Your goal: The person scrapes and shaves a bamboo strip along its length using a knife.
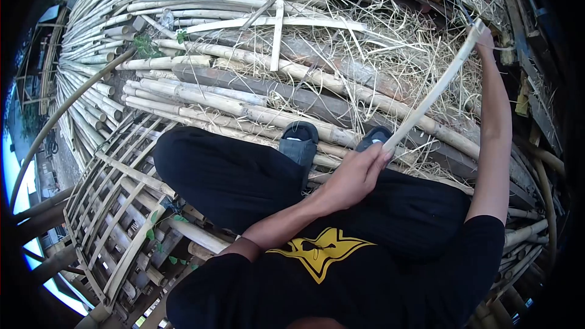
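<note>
A long pale bamboo strip (434,92) slants up and to the right from my lap. My left hand (356,176) is closed around its near end, thumb lying along the strip. At the far end my right hand (485,42) is closed, arm stretched out; the strip's tip overlaps its fingers. A thin dark line shows beside those fingers, and I cannot tell whether it is a blade in the hand. Two more pale strips lie crossed on the ground ahead, one upright in view (278,27) and one lying across (323,22).
Bamboo shavings (390,55) cover the ground ahead and to the right. Bamboo poles (237,106) lie across in front of my sandals (298,146), with a large pole stack (85,73) at left. A woven bamboo lattice (116,207) stands at my left, below a curved rod (52,122).
</note>
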`<act>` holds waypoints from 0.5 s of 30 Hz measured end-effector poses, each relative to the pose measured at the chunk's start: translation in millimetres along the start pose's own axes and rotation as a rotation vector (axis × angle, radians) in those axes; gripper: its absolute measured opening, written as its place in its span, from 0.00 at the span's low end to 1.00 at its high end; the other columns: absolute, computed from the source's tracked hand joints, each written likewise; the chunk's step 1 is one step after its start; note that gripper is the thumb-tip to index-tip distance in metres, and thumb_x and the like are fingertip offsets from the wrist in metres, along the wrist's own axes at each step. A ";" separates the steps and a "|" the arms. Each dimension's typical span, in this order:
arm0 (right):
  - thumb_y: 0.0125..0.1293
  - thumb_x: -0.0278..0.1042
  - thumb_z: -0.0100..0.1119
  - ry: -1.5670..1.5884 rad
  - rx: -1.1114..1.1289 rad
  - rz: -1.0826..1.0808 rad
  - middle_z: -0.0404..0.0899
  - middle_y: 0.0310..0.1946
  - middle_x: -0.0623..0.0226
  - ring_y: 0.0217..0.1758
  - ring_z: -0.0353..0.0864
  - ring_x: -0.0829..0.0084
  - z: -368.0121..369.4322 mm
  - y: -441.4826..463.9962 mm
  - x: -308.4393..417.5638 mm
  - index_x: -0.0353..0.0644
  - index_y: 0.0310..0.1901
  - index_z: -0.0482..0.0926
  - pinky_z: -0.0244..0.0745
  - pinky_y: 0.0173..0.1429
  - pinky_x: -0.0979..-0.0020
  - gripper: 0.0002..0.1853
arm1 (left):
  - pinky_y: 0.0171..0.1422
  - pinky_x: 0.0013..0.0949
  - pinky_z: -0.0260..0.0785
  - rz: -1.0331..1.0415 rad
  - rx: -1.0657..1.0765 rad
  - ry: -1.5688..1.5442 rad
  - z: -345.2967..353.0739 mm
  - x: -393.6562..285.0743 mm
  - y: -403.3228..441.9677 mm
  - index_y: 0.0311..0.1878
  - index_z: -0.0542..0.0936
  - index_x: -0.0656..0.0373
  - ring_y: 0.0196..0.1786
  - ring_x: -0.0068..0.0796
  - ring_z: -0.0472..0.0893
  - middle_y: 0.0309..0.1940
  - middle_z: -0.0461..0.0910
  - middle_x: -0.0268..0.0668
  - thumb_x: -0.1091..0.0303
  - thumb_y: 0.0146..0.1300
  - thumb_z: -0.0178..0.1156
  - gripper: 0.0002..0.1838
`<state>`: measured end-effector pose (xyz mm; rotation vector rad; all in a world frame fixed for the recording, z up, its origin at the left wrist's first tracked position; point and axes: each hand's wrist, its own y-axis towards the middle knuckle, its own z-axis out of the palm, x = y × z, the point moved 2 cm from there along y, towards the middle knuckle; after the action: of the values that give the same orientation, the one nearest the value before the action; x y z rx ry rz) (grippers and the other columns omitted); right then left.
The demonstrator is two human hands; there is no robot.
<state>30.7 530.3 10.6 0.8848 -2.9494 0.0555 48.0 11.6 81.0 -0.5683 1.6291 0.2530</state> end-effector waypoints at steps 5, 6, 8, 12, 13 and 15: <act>0.63 0.55 0.54 0.442 0.120 0.154 0.72 0.15 0.65 0.16 0.74 0.67 -2.3 -40.9 -1.4 0.37 0.24 0.74 0.68 0.24 0.64 0.25 | 0.20 0.20 0.49 -0.161 -0.299 -0.201 -50.7 31.9 27.6 0.33 0.69 0.59 0.18 0.08 0.57 0.15 0.60 0.21 0.61 0.76 0.45 0.15; 0.65 0.53 0.56 0.732 0.184 0.121 0.60 0.11 0.76 0.11 0.60 0.78 0.0 -60.0 14.8 0.44 0.21 0.69 0.57 0.17 0.72 0.22 | 0.19 0.19 0.48 -0.129 -0.351 -0.157 -54.6 37.3 29.5 0.34 0.69 0.58 0.17 0.08 0.56 0.15 0.59 0.20 0.61 0.76 0.44 0.15; 0.68 0.53 0.55 1.062 0.405 0.088 0.53 0.10 0.82 0.10 0.49 0.86 -4.8 -89.3 58.0 0.45 0.24 0.69 0.44 0.16 0.77 0.22 | 0.19 0.19 0.48 -0.176 -0.311 -0.219 -55.9 45.5 33.4 0.34 0.69 0.58 0.17 0.08 0.56 0.15 0.59 0.21 0.60 0.76 0.44 0.15; 0.69 0.56 0.52 1.218 0.657 -0.243 0.49 0.10 0.86 0.09 0.48 0.89 -24.1 -140.0 148.2 0.42 0.38 0.76 0.42 0.14 0.80 0.21 | 0.17 0.19 0.46 -0.234 -0.212 -0.308 -50.2 56.1 38.7 0.34 0.69 0.57 0.16 0.09 0.55 0.15 0.59 0.21 0.58 0.76 0.45 0.15; 0.69 0.56 0.53 1.203 0.684 -0.313 0.51 0.10 0.86 0.10 0.48 0.89 -30.3 -151.6 165.7 0.41 0.43 0.77 0.43 0.15 0.80 0.23 | 0.17 0.19 0.46 -0.235 -0.202 -0.306 -50.6 58.5 40.5 0.34 0.69 0.57 0.15 0.09 0.55 0.15 0.59 0.21 0.58 0.76 0.45 0.15; 0.68 0.54 0.56 1.168 0.648 -0.369 0.55 0.10 0.86 0.10 0.51 0.90 -39.5 -168.9 192.8 0.40 0.42 0.78 0.44 0.16 0.80 0.21 | 0.17 0.19 0.47 -0.238 -0.162 -0.289 -52.3 47.7 42.9 0.34 0.68 0.57 0.15 0.09 0.56 0.15 0.59 0.21 0.58 0.76 0.44 0.15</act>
<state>-35.0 285.7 66.2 0.9449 -1.6406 1.1077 -20.9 12.7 35.2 -0.8043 1.2561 0.2779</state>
